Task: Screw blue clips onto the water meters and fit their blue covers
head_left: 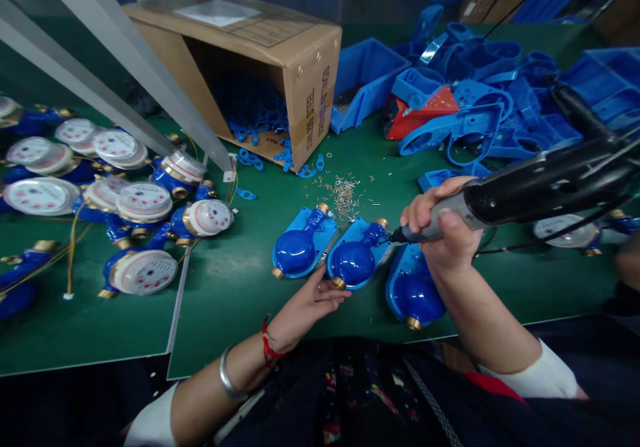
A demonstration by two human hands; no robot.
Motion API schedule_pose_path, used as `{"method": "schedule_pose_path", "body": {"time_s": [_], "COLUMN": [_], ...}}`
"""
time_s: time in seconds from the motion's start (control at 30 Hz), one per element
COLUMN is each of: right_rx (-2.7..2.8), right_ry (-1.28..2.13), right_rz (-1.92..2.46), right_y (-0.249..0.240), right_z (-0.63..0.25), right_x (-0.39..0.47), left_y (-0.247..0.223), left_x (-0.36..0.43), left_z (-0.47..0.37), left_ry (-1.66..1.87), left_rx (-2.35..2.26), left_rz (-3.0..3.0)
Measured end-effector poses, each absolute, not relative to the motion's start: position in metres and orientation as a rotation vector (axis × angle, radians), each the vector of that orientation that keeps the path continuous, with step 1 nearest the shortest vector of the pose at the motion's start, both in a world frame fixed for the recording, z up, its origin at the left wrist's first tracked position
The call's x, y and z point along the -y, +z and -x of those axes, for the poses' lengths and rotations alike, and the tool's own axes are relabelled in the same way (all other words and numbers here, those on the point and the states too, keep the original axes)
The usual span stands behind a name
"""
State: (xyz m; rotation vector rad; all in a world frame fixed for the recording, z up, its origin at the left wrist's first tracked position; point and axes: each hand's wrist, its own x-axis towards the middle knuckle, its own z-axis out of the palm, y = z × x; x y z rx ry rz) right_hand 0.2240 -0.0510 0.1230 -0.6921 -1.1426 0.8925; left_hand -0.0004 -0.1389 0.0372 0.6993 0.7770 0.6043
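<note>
My right hand is wrapped round a black and grey electric screwdriver, its tip against the side of the middle blue water meter. That meter lies face down in a light blue plastic housing, brass ends showing. My left hand grips the near end of this meter, thumb on its left side and fingers along the lower edge. To its left lies another blue water meter in a housing. A third meter lies to the right, partly behind my right wrist. Beyond them is a pile of small screws.
Several white-faced meters with wires crowd the left side. An open carton holds small blue tabs, some spilled out. Behind it stand a blue bin and heaped blue housings. A grey post slants across the left.
</note>
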Motion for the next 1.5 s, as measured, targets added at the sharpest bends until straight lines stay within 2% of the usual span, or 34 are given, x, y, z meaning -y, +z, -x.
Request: {"method": "schedule_pose_path", "body": {"time_s": [0.2, 0.33, 0.5, 0.6, 0.8, 1.1, 1.3, 1.5], "right_rx": [1.296, 1.448, 1.335, 1.283, 1.281, 1.317, 1.279, 1.186], "right_ry": [1.072, 1.172, 0.915, 0.808, 0.842, 0.865, 0.79, 0.763], "right_rz": [0.68, 0.685, 0.527, 0.578, 0.873, 0.911, 0.75, 0.567], "right_y": [0.123, 0.141, 0.166, 0.15, 0.096, 0.091, 0.127, 0.192], "right_z": [-0.217, -0.219, -0.215, -0.203, -0.191, -0.188, -0.188, -0.178], "right_x": [0.054, 0.052, 0.02, -0.009, -0.054, -0.06, -0.033, 0.03], "left_y": [0.036, 0.031, 0.03, 0.031, 0.034, 0.062, 0.077, 0.103], "left_x": [0.146, 0.15, 0.15, 0.149, 0.146, 0.134, 0.125, 0.108], "left_z": [0.002, 0.003, 0.006, 0.01, 0.019, 0.02, 0.02, 0.003], "left_ry": [0.594, 0.468, 0.404, 0.377, 0.308, 0.175, 0.242, 0.619], "left_rx": [-0.727, -0.626, -0.554, -0.507, -0.498, -0.786, -0.789, -0.789], "left_rz": [-0.728, -0.764, -0.806, -0.802, -0.881, -1.124, -1.074, -0.727]}}
